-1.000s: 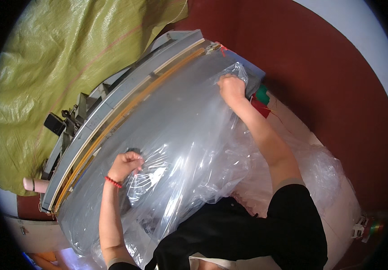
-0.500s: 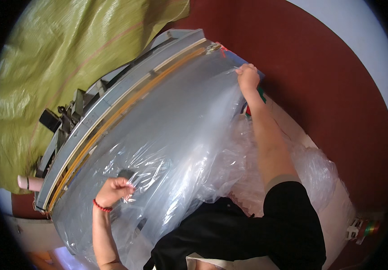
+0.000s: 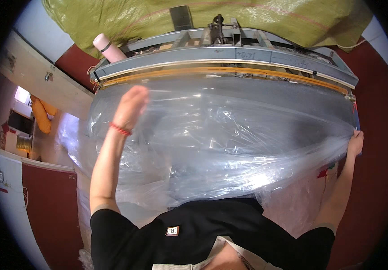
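Observation:
A wide sheet of clear plastic film spreads over a grey flat surface in front of me, creased and shiny toward my body. My right hand grips its bunched edge at the right end, and taut folds fan out from the fist. My left hand, wearing a red bead bracelet, is raised over the left part of the film near the far side. Its fingers look curled and are blurred; streaks of film run rightward from them.
Along the far side runs a grey metal frame with an orange strip and a dark clamp-like fitting. A pink cylinder leans at its left end. Yellow-green woven sheeting lies beyond. A doorway opens at left.
The view has swung round, bringing the frame straight ahead. My left hand has moved from the near film toward the far frame. My right hand keeps its grip on the right edge.

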Demonstrator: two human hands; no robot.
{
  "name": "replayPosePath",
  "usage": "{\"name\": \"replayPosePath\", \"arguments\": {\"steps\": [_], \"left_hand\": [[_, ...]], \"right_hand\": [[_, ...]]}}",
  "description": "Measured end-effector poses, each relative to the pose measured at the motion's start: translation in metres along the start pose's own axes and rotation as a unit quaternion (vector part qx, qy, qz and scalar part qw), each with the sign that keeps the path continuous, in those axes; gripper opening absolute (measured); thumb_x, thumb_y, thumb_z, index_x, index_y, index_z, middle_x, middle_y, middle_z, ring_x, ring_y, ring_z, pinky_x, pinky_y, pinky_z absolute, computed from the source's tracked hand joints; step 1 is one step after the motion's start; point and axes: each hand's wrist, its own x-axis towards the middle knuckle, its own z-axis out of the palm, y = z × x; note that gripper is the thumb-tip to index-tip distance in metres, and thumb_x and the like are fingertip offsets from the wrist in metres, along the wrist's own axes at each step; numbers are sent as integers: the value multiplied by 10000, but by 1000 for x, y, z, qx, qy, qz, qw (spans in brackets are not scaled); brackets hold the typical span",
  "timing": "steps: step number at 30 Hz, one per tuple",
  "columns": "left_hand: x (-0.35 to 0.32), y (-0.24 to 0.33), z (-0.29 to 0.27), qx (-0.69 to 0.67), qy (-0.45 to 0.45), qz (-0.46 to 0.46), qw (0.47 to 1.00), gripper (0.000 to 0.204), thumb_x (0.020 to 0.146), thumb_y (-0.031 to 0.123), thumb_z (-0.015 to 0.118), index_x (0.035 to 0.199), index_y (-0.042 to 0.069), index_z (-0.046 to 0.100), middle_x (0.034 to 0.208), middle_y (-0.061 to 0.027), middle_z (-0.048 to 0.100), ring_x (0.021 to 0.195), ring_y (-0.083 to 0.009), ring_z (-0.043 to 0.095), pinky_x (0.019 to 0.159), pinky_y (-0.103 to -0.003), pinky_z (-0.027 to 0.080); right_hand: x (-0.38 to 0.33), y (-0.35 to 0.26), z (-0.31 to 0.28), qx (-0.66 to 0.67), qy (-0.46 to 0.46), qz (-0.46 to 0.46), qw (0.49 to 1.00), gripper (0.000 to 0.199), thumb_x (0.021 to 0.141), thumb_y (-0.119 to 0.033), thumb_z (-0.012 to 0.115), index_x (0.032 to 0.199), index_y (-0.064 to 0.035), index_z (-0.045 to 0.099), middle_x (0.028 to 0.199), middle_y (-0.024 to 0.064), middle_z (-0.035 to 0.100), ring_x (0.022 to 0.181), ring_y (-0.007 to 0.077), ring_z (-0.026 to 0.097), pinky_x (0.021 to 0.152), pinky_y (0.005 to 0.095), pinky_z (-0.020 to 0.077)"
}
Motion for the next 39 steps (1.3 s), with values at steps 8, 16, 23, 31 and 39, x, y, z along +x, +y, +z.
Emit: {"name": "replayPosePath", "arguments": {"steps": [8, 16, 23, 31, 39], "left_hand": [[75, -82, 26, 477, 95, 238, 841, 130, 718, 104, 622, 807, 39, 553, 714, -114, 569, 639, -240, 558, 583, -325, 441], [57, -72, 33, 452, 117, 292, 835, 178, 679, 128, 656, 813, 47, 571, 759, -94, 555, 765, -256, 528, 677, -348, 427], [70, -40, -18, -2, 198, 184, 963, 143, 791, 131, 436, 739, 33, 526, 679, -35, 490, 626, -137, 456, 560, -276, 367], [130, -127, -106, 193, 412, 223, 862, 191, 846, 174, 459, 690, 63, 458, 599, 25, 424, 526, -64, 368, 488, -210, 325], [168, -131, -108, -8, 332, 222, 917, 216, 817, 136, 560, 644, 108, 434, 576, 60, 413, 504, -28, 337, 440, -175, 255]], "right_hand": [[43, 90, 16, 411, 19, 1, 911, 175, 840, -169, 526, 914, -17, 573, 861, 21, 582, 786, 119, 521, 733, 251, 413], [30, 89, -63, 523, 7, 37, 851, 204, 837, -167, 541, 953, -3, 579, 943, 44, 583, 872, 120, 523, 794, 250, 405], [50, -27, -38, 557, -97, 166, 808, 235, 832, -197, 474, 906, -17, 605, 800, 59, 601, 717, 131, 542, 608, 241, 418], [2, -170, 65, 307, 35, -12, 951, 180, 834, -210, 469, 878, -42, 517, 793, 183, 575, 769, 358, 552, 692, 410, 425], [22, -183, 87, 411, 115, 10, 904, 203, 799, -204, 536, 827, -3, 521, 730, 170, 585, 718, 325, 571, 671, 374, 439]]}}
